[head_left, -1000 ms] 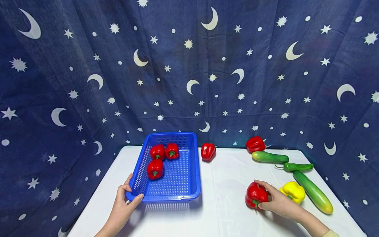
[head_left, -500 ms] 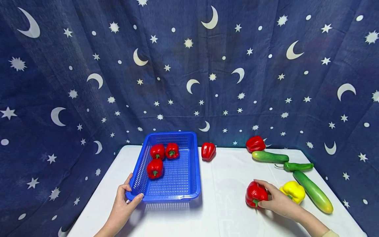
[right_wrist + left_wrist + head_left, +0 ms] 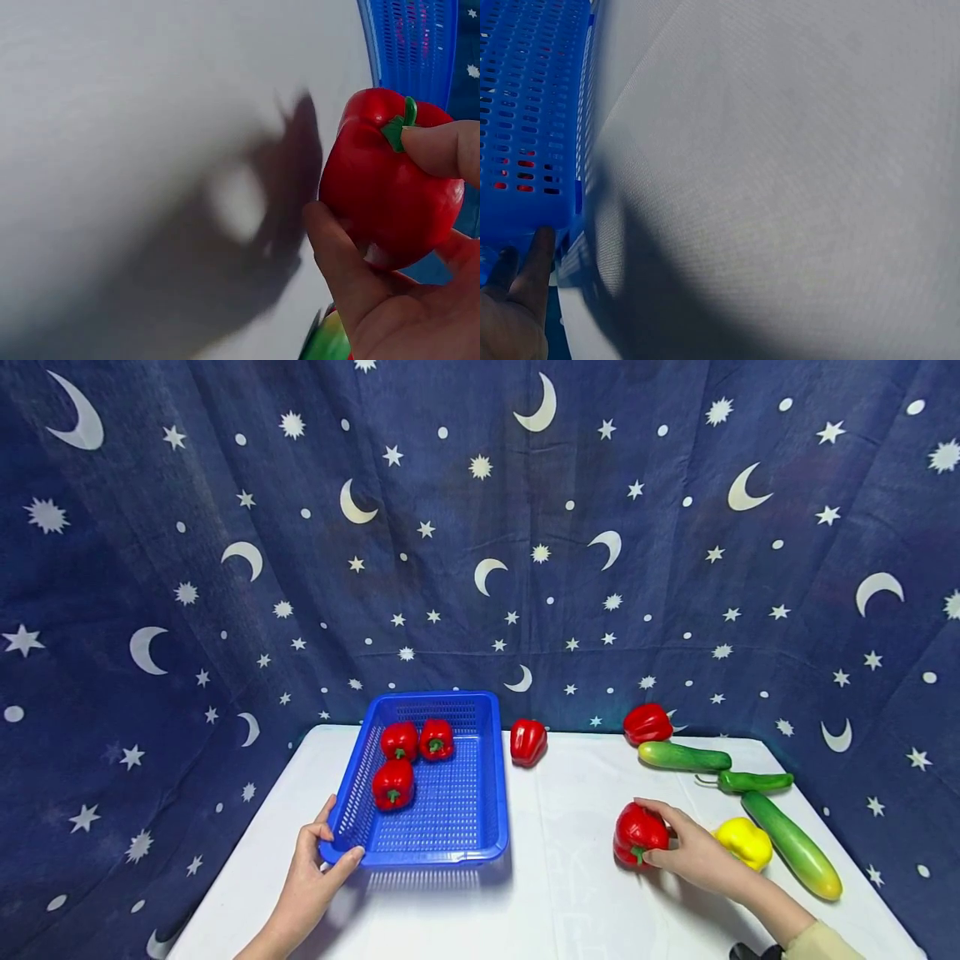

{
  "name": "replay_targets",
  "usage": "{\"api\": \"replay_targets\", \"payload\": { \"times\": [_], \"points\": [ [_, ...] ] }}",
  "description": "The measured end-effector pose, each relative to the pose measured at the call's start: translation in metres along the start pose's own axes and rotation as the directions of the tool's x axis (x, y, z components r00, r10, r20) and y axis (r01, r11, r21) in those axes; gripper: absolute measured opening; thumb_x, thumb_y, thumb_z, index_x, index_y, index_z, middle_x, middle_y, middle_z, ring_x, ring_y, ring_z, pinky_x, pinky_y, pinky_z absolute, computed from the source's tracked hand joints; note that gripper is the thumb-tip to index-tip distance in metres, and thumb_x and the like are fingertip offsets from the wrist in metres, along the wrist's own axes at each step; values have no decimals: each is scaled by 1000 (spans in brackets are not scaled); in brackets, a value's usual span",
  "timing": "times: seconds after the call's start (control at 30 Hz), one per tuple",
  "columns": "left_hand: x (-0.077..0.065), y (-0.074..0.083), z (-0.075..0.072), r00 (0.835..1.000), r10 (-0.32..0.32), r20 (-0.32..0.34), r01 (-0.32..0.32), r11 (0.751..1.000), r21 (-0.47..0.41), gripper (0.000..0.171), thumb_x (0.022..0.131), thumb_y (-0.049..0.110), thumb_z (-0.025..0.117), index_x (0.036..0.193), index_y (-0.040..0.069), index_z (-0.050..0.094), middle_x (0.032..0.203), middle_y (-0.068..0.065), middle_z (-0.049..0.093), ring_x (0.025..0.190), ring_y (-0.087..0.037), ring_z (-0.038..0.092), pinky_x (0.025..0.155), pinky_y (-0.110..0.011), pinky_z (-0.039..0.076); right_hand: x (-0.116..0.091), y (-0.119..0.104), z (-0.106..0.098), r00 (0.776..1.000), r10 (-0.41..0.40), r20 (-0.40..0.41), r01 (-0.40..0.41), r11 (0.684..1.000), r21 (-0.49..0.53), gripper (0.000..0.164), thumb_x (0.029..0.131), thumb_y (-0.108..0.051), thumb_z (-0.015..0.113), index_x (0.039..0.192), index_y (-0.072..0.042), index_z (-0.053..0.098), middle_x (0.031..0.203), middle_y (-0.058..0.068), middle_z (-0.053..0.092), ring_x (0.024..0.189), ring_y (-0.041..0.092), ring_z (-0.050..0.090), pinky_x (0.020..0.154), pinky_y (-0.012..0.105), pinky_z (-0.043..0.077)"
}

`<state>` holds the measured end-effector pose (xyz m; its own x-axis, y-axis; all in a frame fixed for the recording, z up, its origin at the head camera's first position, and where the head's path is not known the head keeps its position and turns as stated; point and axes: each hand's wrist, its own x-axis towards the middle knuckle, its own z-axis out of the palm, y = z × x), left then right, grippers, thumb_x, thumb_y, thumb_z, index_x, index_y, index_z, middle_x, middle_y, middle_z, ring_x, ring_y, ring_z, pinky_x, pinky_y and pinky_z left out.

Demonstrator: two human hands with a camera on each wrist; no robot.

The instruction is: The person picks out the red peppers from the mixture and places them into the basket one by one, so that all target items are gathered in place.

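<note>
My left hand (image 3: 313, 868) grips the near left corner of a blue plastic basket (image 3: 431, 858), thumb over the rim. Inside the basket, toward its left side, sit three red bell peppers (image 3: 393, 784) with green stems. On the right, my right hand (image 3: 693, 852) holds another red bell pepper (image 3: 639, 835) between thumb and fingers. The right wrist view shows the thumb by the green stem of this bell pepper (image 3: 394, 187) and the fingers round its far side. A yellow bell pepper (image 3: 744, 842) lies just behind that hand, partly hidden by it.
Two more red bell peppers lie at the back, one right of the basket (image 3: 528, 743) and one farther right (image 3: 647, 724). Along the right side are a cucumber (image 3: 684, 757), a green chili pepper (image 3: 756, 782) and a longer cucumber (image 3: 793, 847). A starry blue curtain (image 3: 480, 527) hangs behind the white table.
My right hand has moved slightly left and away from me with the red bell pepper, uncovering more of the yellow one's right surroundings. The left hand stays on the basket corner.
</note>
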<state>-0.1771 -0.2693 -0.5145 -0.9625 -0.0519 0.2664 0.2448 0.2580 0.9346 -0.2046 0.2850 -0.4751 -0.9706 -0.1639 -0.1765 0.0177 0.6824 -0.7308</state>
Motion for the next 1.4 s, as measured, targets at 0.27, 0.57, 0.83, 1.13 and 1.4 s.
{"api": "replay_targets", "payload": {
  "times": [0.27,0.57,0.83,1.13,1.4],
  "points": [
    [0,0,0,1000,1,-3,-1,1000,3,45,97,4,69,112,0,27,170,-13,14,146,-50,24,89,-11,45,19,-21,-1,979,-196,-57,195,981,-23,78,83,-14,81,151,-8,43,145,25,47,122,44,52,87,46,56],
    [1,0,-1,1000,2,12,-2,1000,-1,45,98,5,69,112,0,27,170,-14,12,146,-51,23,90,-11,45,44,-52,-5,962,-266,-63,267,964,1,75,83,-16,80,150,-11,47,144,21,50,120,44,53,85,41,54],
    [1,-1,0,1000,7,4,-7,1000,-16,45,97,2,68,111,-2,25,170,-14,14,143,-47,28,92,-13,46,65,-86,0,960,-280,-30,281,952,122,72,85,-17,78,151,-16,47,143,15,53,119,38,57,85,38,54],
    [0,1,0,1000,12,6,-12,1000,-22,44,97,1,68,111,-2,26,169,-16,13,145,-50,25,92,-11,44,81,-113,10,955,-296,23,283,930,233,72,85,-16,79,150,-15,47,137,15,56,112,31,61,84,38,55],
    [2,-1,-1,1000,18,16,-18,1000,8,44,97,3,68,111,0,26,170,-14,13,149,-50,18,96,-8,38,93,-132,19,956,-286,68,253,919,301,75,85,-14,78,152,-13,45,143,19,49,115,35,60,88,43,56]
  ]
}}
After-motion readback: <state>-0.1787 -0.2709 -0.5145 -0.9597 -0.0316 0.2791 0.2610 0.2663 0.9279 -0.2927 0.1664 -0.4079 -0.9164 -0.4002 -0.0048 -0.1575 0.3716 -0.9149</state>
